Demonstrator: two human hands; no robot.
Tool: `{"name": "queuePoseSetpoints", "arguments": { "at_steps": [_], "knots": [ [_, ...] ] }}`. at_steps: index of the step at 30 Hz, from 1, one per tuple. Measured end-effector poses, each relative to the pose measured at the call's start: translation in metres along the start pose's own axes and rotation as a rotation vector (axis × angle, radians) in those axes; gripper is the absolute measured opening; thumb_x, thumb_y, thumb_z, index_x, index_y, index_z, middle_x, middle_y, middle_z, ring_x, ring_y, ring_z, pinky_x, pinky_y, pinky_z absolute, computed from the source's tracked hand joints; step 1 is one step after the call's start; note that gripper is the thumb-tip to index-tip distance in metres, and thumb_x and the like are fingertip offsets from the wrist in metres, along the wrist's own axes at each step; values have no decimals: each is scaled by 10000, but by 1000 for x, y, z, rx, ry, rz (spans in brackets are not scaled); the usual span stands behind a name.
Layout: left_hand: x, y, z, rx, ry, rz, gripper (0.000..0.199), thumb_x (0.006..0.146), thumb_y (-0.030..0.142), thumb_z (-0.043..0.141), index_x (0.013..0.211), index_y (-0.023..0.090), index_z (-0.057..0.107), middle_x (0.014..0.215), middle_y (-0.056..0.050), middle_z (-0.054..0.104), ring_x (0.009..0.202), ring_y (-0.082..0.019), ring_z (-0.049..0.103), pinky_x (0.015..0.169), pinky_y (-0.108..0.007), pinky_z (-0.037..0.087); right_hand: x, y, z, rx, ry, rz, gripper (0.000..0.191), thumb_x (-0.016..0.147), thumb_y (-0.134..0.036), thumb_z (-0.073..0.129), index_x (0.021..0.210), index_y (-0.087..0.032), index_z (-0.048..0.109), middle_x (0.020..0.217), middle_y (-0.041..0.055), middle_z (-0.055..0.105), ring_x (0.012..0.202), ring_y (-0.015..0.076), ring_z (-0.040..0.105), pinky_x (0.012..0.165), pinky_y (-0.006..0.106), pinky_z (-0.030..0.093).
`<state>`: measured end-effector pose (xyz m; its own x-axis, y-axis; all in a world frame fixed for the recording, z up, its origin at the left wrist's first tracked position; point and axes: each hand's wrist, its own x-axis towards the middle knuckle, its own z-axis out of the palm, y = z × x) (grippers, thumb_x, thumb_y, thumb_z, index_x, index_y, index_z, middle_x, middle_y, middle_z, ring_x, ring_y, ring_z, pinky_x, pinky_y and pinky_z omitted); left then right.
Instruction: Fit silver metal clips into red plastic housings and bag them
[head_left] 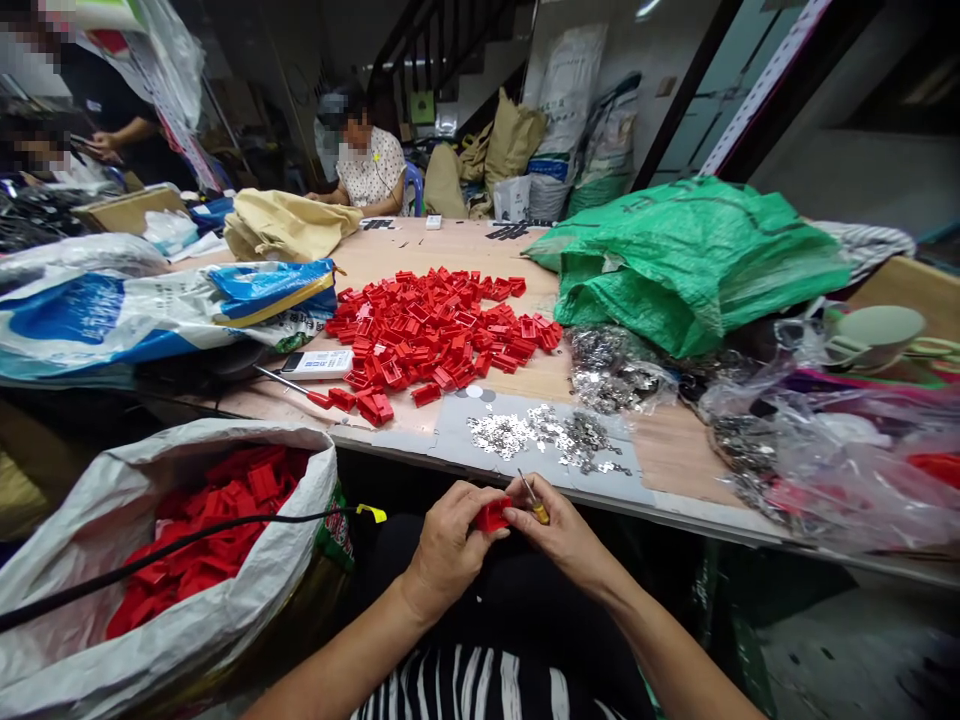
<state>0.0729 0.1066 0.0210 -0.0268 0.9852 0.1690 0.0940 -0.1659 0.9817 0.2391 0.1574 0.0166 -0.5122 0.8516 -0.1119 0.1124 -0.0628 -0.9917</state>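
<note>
Above my lap, my left hand is closed around a small red plastic part. Opposite it, my right hand grips a small screwdriver with a yellow handle, its thin shaft pointing up and away. The right fingertips also meet the edge of the red part. Just beyond my hands, small flat silver metal pieces lie spread on a grey sheet at the table's near edge. Behind them is a large heap of similar red plastic parts. Fingers cover much of the held part.
An open white sack of red parts stands at my left, a black cable crossing it. A red-handled screwdriver lies by a white box. A green sack and plastic bags fill the right. A person sits across the table.
</note>
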Motion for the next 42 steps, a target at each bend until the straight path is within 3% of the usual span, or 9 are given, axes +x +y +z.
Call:
{"name": "queuePoseSetpoints", "arguments": {
  "at_steps": [7,11,16,23,25,27,30,34,42],
  "knots": [
    [-1,-3,-5,-142,-9,-61,283,653,166,769,916,268,751,885,-65,675,825,-212,569,819,-297,431,-7,-12,-3,178,-138,191,448,771,-552,662,985,-208,471,720,-40,479,523,69,301,472,213,166],
    [0,-6,-9,-72,-70,-32,272,673,214,769,940,262,749,882,-70,682,814,-204,588,778,-281,434,-8,-15,-7,149,-189,187,420,780,-520,668,984,-210,470,752,-34,490,558,79,339,484,210,208],
    [1,-9,-14,-106,-118,-70,288,630,233,807,913,225,753,856,-62,688,793,-185,602,751,-259,432,-8,-24,-10,51,-259,39,344,812,-480,653,905,-193,487,844,-7,484,762,129,446,654,236,360],
    [0,-24,-7,-538,-23,-298,316,589,166,822,889,183,725,826,-22,689,734,-134,593,681,-214,451,0,-20,-9,94,-295,194,447,812,-572,597,1040,-207,474,712,-39,476,526,75,350,474,199,248],
    [2,-26,-4,-619,31,-324,335,596,163,817,914,170,710,808,-20,688,707,-122,590,630,-196,449,6,-18,-18,-55,-210,147,438,841,-559,550,1097,-207,494,784,-1,558,550,97,420,508,223,327],
    [6,-26,-5,-685,80,-343,343,617,174,806,940,161,690,816,-27,688,701,-121,599,609,-194,458,14,-16,-33,-374,1,56,344,859,-486,533,1066,-212,549,875,36,615,654,148,522,609,274,407],
    [10,-24,-10,-799,116,-395,326,670,218,780,964,153,654,838,-40,689,713,-133,631,641,-229,499,27,-14,-56,-870,289,-38,162,852,-323,513,926,-218,612,913,52,646,832,219,589,736,324,429],
    [12,-23,-15,-937,124,-521,318,715,264,755,977,144,620,842,-57,697,706,-144,661,647,-244,521,41,-12,-65,-1153,269,-39,117,860,-221,493,872,-210,608,917,47,650,827,211,604,715,305,426],
    [16,-23,-18,-1198,228,-845,185,801,249,670,902,97,640,765,-71,709,654,-145,670,604,-246,538,60,-8,-43,-1340,278,-8,83,888,-239,524,828,-204,568,882,50,643,793,205,609,643,284,388]
  ]
}}
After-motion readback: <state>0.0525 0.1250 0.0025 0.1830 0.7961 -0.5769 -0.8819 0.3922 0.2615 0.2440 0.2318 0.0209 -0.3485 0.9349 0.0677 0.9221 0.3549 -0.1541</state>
